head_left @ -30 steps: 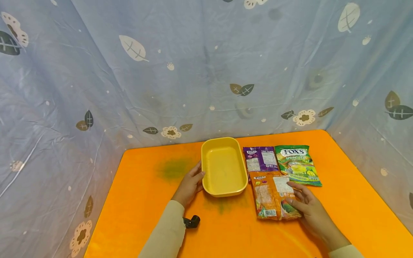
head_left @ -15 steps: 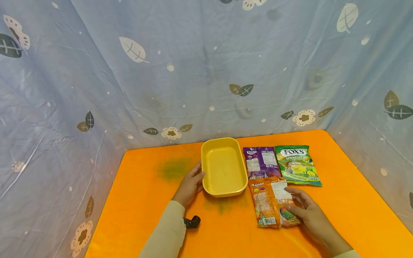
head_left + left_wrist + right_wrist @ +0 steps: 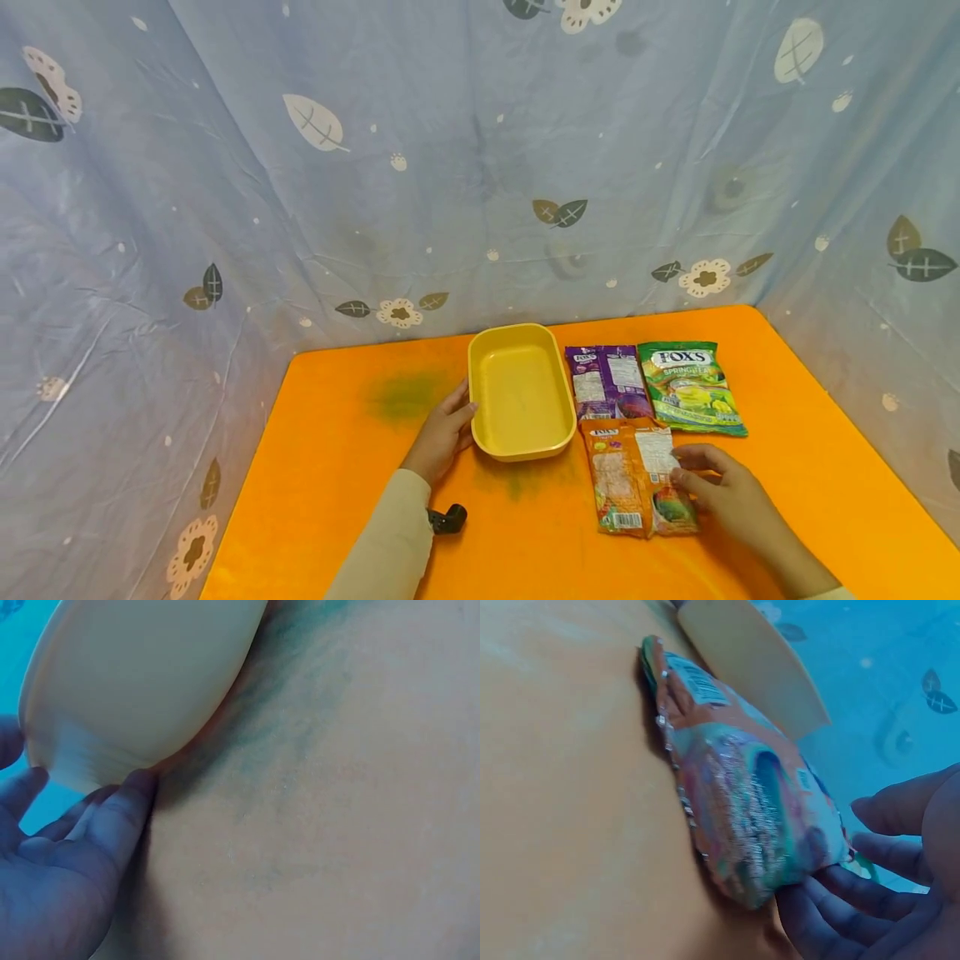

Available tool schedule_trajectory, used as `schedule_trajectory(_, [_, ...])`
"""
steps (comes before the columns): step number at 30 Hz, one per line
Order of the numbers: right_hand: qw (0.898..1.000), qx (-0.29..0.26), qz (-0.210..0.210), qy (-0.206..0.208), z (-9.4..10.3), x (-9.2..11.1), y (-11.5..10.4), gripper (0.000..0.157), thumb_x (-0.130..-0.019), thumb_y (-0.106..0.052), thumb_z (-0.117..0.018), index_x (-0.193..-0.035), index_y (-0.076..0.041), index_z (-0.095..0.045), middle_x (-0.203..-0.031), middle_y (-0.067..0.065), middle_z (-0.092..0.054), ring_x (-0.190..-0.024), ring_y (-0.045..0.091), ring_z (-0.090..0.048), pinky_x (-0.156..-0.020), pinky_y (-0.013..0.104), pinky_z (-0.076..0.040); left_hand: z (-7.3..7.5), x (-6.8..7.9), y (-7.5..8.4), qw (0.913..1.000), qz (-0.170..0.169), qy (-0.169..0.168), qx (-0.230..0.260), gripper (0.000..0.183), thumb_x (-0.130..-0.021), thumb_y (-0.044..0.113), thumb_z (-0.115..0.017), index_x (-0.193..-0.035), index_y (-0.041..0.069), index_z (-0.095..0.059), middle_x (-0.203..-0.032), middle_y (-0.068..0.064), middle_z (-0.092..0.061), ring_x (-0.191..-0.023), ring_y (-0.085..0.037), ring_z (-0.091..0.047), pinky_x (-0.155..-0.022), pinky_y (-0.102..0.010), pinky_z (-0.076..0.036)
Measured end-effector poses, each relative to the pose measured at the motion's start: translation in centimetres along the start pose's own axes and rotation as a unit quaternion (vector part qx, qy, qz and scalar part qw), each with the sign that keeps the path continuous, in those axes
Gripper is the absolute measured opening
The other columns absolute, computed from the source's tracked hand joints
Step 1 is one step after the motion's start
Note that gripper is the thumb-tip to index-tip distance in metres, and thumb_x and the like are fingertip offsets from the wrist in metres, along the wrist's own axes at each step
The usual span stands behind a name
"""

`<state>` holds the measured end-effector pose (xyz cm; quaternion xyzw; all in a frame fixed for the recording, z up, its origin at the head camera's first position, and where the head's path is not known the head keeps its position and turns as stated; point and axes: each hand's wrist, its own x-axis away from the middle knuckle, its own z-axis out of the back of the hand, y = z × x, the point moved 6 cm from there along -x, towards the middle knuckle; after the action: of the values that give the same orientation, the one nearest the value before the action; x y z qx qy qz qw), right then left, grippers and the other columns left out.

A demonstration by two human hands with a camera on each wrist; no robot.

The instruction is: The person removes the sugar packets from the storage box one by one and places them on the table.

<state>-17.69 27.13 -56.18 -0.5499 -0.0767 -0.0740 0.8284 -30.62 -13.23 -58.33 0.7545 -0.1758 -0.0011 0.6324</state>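
My left hand (image 3: 441, 433) rests against the left side of a yellow plastic tray (image 3: 521, 400), fingers on the outer wall. In the left wrist view, the fingertips of that hand (image 3: 67, 862) press the tray's wall (image 3: 97, 761). An orange Fox's candy bag (image 3: 633, 479) lies back side up at the tray's lower right. My right hand (image 3: 723, 492) is at the bag's right edge with thumb and fingers parted. The right wrist view shows its fingers (image 3: 870, 896) beside the bag (image 3: 742, 802), the thumb apart from it.
Behind the orange bag lie a purple Fox's bag (image 3: 611, 379) and a green Fox's Spring Tea bag (image 3: 690, 387). All sit on an orange table (image 3: 315, 467). A blue patterned curtain (image 3: 420, 167) encloses the back and both sides.
The orange bag has moved toward me, uncovering more of the purple bag. My right hand has loosened and drawn slightly right. My left hand and the tray stay in place.
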Motion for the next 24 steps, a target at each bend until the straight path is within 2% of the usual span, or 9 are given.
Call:
schedule_trajectory(5, [1.0, 0.009, 0.005, 0.009, 0.8, -0.4, -0.8, 0.042, -0.112, -0.02, -0.067, -0.144, 0.007, -0.059, -0.133, 0.024, -0.064, -0.099, 0.023, -0.074, -0.078, 0.036, -0.064, -0.2, -0.1, -0.1, 1.0, 0.003, 0.002, 0.002, 0.064, -0.115, 0.024, -0.06, -0.174, 0.022, -0.033, -0.173, -0.013, -0.035, -0.138, -0.033, -0.06, -0.109, -0.048, -0.053])
schedule_trajectory(11, [0.997, 0.021, 0.07, 0.008, 0.9, -0.8, -2.4, 0.039, -0.113, -0.017, -0.065, -0.143, 0.007, -0.061, -0.134, 0.025, -0.066, -0.101, 0.021, -0.073, -0.081, 0.032, -0.063, -0.3, 0.2, -0.4, 0.9999, 0.007, 0.012, -0.005, 0.064, -0.116, 0.026, -0.059, -0.173, 0.015, -0.033, -0.17, -0.017, -0.04, -0.136, -0.032, -0.062, -0.109, -0.047, -0.053])
schedule_trajectory(16, [0.992, 0.048, 0.116, -0.001, 0.2, -1.7, -4.3, 0.038, -0.113, -0.02, -0.065, -0.143, 0.003, -0.062, -0.134, 0.022, -0.066, -0.106, 0.028, -0.071, -0.082, 0.033, -0.062, 0.0, 0.2, -0.5, 0.9974, -0.012, 0.03, -0.064, 0.062, -0.115, 0.03, -0.06, -0.17, 0.01, -0.039, -0.164, -0.017, -0.049, -0.129, -0.031, -0.067, -0.103, -0.045, -0.057])
schedule_trajectory(21, [0.984, 0.091, 0.154, -0.012, -1.0, -2.4, -7.4, 0.037, -0.113, -0.023, -0.066, -0.144, -0.004, -0.064, -0.139, 0.022, -0.064, -0.11, 0.033, -0.069, -0.081, 0.039, -0.061, 0.4, 0.7, 0.9, 0.9816, -0.04, 0.036, -0.183, 0.054, -0.116, 0.031, -0.058, -0.162, 0.003, -0.052, -0.156, -0.017, -0.058, -0.131, -0.032, -0.064, -0.106, -0.048, -0.055])
schedule_trajectory(24, [0.977, 0.099, 0.187, -0.026, -1.9, -2.9, -9.7, 0.037, -0.112, -0.022, -0.067, -0.145, -0.006, -0.065, -0.14, 0.019, -0.065, -0.111, 0.032, -0.069, -0.085, 0.043, -0.062, 0.3, 1.4, 2.9, 0.9622, -0.058, 0.042, -0.263, 0.053, -0.114, 0.034, -0.062, -0.158, 0.005, -0.057, -0.154, -0.015, -0.06, -0.134, -0.035, -0.061, -0.108, -0.054, -0.053])
